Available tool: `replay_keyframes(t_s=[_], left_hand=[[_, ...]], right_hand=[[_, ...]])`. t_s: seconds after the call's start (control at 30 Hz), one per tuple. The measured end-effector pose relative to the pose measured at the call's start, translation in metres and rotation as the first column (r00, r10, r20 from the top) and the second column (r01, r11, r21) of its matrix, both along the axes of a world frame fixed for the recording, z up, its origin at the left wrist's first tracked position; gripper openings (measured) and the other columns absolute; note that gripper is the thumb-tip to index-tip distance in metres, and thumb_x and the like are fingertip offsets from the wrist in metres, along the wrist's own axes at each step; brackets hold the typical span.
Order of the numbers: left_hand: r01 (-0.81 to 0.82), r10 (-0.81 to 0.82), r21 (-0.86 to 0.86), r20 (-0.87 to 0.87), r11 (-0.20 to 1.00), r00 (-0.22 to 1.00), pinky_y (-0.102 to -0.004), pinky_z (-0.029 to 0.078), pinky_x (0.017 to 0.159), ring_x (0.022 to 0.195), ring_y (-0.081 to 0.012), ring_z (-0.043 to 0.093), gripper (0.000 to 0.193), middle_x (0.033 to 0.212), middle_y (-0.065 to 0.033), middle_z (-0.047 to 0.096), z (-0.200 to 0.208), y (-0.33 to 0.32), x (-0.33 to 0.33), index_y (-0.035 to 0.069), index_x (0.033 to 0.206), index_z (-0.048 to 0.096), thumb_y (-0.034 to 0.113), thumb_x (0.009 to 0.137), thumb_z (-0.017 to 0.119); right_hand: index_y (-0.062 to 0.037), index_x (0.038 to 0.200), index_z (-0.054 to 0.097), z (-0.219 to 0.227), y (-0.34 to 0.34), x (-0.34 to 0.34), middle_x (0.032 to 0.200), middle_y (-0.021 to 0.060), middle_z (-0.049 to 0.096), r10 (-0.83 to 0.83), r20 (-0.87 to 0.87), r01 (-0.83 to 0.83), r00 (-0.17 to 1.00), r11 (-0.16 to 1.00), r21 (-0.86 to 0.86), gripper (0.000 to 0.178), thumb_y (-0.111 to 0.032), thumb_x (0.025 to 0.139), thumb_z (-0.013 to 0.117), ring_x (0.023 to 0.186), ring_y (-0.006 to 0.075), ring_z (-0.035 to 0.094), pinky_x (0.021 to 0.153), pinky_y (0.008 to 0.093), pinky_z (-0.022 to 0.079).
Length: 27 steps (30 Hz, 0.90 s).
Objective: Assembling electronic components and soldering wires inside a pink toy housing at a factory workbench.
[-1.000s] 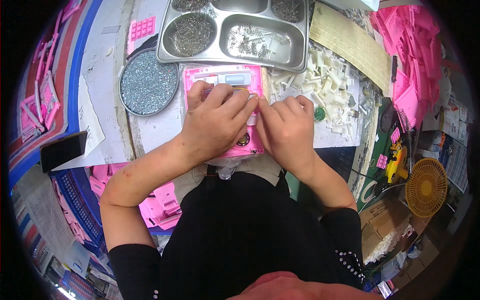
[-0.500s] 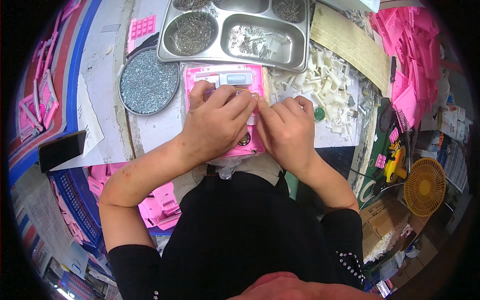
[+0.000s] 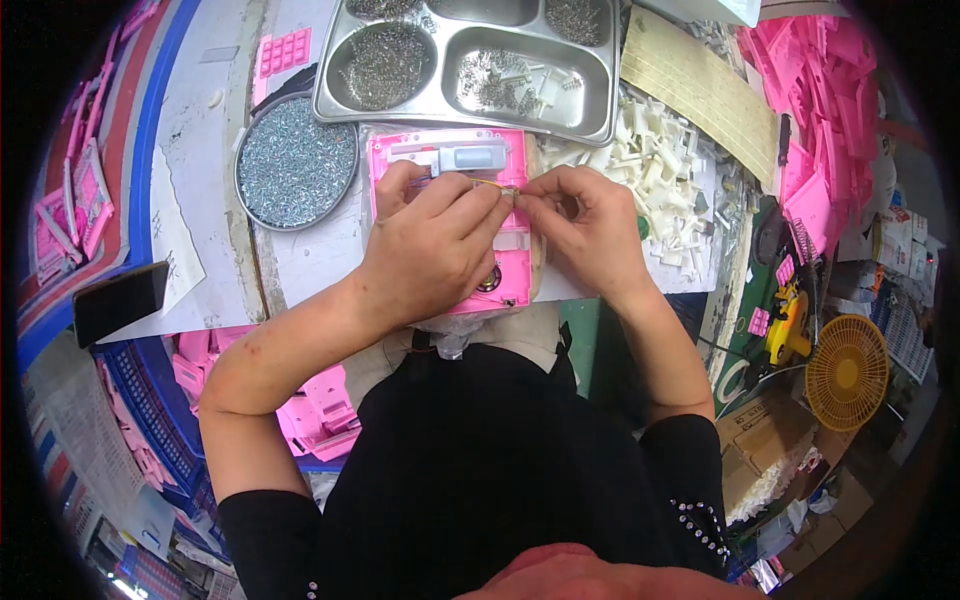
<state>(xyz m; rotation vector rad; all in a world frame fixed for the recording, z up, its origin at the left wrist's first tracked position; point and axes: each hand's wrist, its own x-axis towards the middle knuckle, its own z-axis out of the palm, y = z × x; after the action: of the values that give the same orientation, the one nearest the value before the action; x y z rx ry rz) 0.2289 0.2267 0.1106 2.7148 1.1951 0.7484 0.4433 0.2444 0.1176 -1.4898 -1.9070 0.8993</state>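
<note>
A pink plastic housing (image 3: 517, 270) lies on the bench in front of me. A white part with a pale blue-grey block (image 3: 474, 158) sits in its far half, and a small round dark part (image 3: 490, 279) in its near half. My left hand (image 3: 432, 240) rests over the housing, fingers curled down into it; what they grip is hidden. My right hand (image 3: 592, 225) is at the housing's right edge, thumb and forefinger pinched on something too small to name. A thin yellow wire (image 3: 487, 182) runs between the two hands' fingertips.
A steel compartment tray (image 3: 460, 122) with springs and small white parts stands beyond the housing. Left of it is a round dish of screws (image 3: 298, 165). White plastic pieces (image 3: 660, 170) are heaped at the right. A phone (image 3: 120, 303) lies at the left edge, a yellow fan (image 3: 847, 372) far right.
My right hand has shifted slightly right and turned, its thumb and forefinger now showing in a pinch at the housing's edge. My left hand has hardly moved.
</note>
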Motion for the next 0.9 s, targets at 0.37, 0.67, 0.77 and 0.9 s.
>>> replay_keyframes(t_s=[0.37, 0.67, 0.77, 0.9], left_hand=[[-0.015, 0.013, 0.041, 0.064, 0.999, 0.998, -0.0448, 0.033, 0.096, 0.098, -0.0141, 0.061, 0.031, 0.106, 0.0015, 0.066, -0.002, 0.001, 0.000, 0.008, 0.106, 0.072, 0.019, 0.077, 0.069], [-0.017, 0.016, 0.012, 0.094, 1.000, 0.995, -0.0437, 0.032, 0.094, 0.093, -0.0178, 0.061, 0.041, 0.104, 0.0000, 0.067, -0.001, 0.000, -0.003, 0.012, 0.115, 0.072, 0.019, 0.075, 0.075], [-0.070, 0.068, 0.019, 0.101, 0.997, 0.993, -0.0421, 0.032, 0.089, 0.087, -0.0187, 0.059, 0.042, 0.097, -0.0003, 0.064, 0.001, 0.002, 0.000, 0.011, 0.116, 0.071, 0.019, 0.074, 0.075], [-0.075, 0.074, 0.011, 0.048, 0.997, 0.996, -0.0438, 0.032, 0.094, 0.087, -0.0174, 0.056, 0.033, 0.092, 0.0011, 0.059, 0.001, 0.001, -0.001, 0.010, 0.110, 0.074, 0.021, 0.079, 0.072]], right_hand=[[-0.0116, 0.096, 0.076, -0.001, 0.002, 0.006, 0.075, 0.0030, 0.067, 0.135, 0.132, -0.170, 0.982, 0.935, 0.310, 0.016, -0.014, 0.081, 0.080, 0.074, 0.0230, 0.061, 0.076, 0.0359, 0.043], [-0.0127, 0.100, 0.075, -0.001, 0.007, 0.007, 0.076, 0.0025, 0.067, 0.182, 0.188, -0.240, 0.965, 0.903, 0.358, 0.019, -0.014, 0.081, 0.079, 0.076, 0.0237, 0.061, 0.076, 0.0381, 0.043], [-0.0128, 0.098, 0.075, 0.000, 0.008, 0.008, 0.076, 0.0019, 0.068, 0.197, 0.146, -0.233, 0.970, 0.925, 0.300, 0.017, -0.013, 0.081, 0.078, 0.076, 0.0232, 0.061, 0.075, 0.0378, 0.043], [-0.0118, 0.094, 0.077, -0.001, 0.012, 0.008, 0.074, 0.0018, 0.068, 0.204, 0.058, -0.212, 0.977, 0.949, 0.235, 0.014, -0.012, 0.080, 0.078, 0.073, 0.0227, 0.061, 0.073, 0.0370, 0.045]])
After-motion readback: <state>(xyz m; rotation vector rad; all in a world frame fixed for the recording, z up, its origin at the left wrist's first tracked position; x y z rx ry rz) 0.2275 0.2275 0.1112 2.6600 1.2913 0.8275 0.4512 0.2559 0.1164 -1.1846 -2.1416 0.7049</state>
